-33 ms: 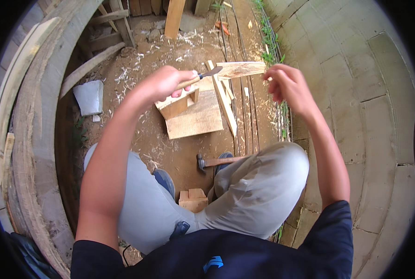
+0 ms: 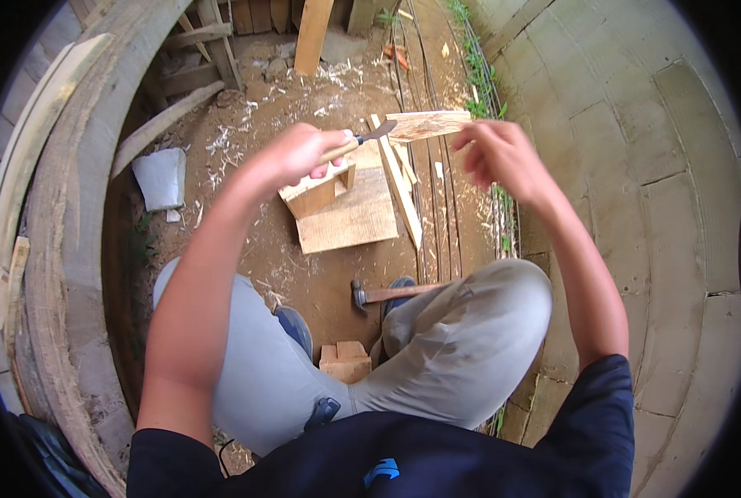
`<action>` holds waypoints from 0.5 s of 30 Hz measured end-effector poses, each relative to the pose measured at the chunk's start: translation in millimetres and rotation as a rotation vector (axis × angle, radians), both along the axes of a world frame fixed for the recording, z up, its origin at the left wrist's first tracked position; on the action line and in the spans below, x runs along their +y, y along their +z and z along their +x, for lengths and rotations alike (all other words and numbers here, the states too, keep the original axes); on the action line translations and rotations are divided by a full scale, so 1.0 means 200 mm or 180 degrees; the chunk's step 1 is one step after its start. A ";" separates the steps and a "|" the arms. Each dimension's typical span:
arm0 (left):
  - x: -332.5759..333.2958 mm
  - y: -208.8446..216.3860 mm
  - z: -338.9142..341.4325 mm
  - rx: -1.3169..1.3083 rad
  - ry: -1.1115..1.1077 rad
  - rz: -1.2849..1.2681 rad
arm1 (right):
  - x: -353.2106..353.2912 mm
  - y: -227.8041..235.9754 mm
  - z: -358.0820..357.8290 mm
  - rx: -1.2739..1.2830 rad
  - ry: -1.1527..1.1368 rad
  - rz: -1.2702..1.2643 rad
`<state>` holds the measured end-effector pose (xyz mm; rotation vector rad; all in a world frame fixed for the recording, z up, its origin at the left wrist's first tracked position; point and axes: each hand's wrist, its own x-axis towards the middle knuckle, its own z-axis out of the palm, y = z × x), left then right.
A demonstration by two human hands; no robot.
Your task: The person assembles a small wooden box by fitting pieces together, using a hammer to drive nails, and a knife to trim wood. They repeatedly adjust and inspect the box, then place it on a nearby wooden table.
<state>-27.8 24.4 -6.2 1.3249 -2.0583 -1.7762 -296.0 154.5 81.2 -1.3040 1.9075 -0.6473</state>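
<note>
The knife's wooden handle is mostly buried in the left hand [image 2: 297,154] – only the dark blade of the knife [image 2: 372,133] shows, its tip on the near end of the wood strip [image 2: 427,124]. The right hand [image 2: 496,155] pinches the strip's far end, fingertips hidden behind it. Both are raised above the wooden block [image 2: 347,212] – a hammer [image 2: 387,293] lies by the knee

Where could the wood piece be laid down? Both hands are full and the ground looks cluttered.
Bare dirt lies between the flat board and the hammer, and left of the board toward the grey block. It is crowded around the slats and shavings beyond.
</note>
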 end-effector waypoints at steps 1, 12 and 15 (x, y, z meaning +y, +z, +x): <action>0.01 0.01 -0.01 0.0006 0.0105 -0.0044 | -0.06 0.01 0.09 -0.0146 -0.0024 0.0371; 0.29 0.03 -0.17 0.0376 0.0704 -0.1638 | -0.24 -0.15 0.41 -0.1604 -0.0080 0.0633; 0.31 -0.02 -0.15 0.0673 0.0716 -0.2129 | -0.23 -0.17 0.43 -0.1820 -0.0264 0.0335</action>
